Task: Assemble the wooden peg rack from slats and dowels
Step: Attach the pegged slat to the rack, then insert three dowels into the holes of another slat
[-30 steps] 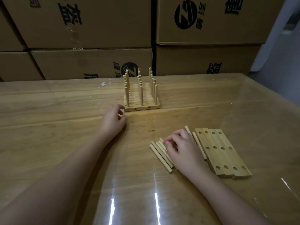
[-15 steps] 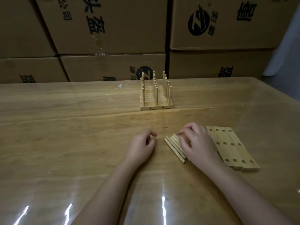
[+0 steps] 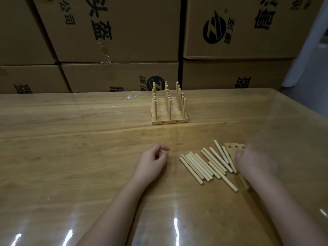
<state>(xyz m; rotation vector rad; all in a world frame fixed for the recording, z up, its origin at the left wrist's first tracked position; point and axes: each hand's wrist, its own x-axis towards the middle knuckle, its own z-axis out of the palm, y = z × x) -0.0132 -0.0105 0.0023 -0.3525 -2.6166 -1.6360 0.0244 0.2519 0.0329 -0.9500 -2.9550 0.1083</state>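
An assembled peg rack (image 3: 169, 110) with upright dowels stands in the middle of the table, far from both hands. Several loose dowels (image 3: 204, 164) lie fanned out on the table between my hands. Right of them lies a stack of drilled slats (image 3: 232, 147), of which only a corner with holes shows. My right hand (image 3: 255, 162) is blurred and lies over the slats; its grip is not clear. My left hand (image 3: 152, 160) rests on the table left of the dowels, with its fingers loosely curled and nothing in them.
The wooden table (image 3: 71, 139) has a glossy clear cover. Stacked cardboard boxes (image 3: 115, 32) form a wall right behind its far edge. The table's right edge (image 3: 301, 110) runs diagonally at the right.
My right hand has slid right, off the dowels and onto the slats, leaving the dowels spread out and uncovered. My left hand came back from beside the rack to beside the dowels.
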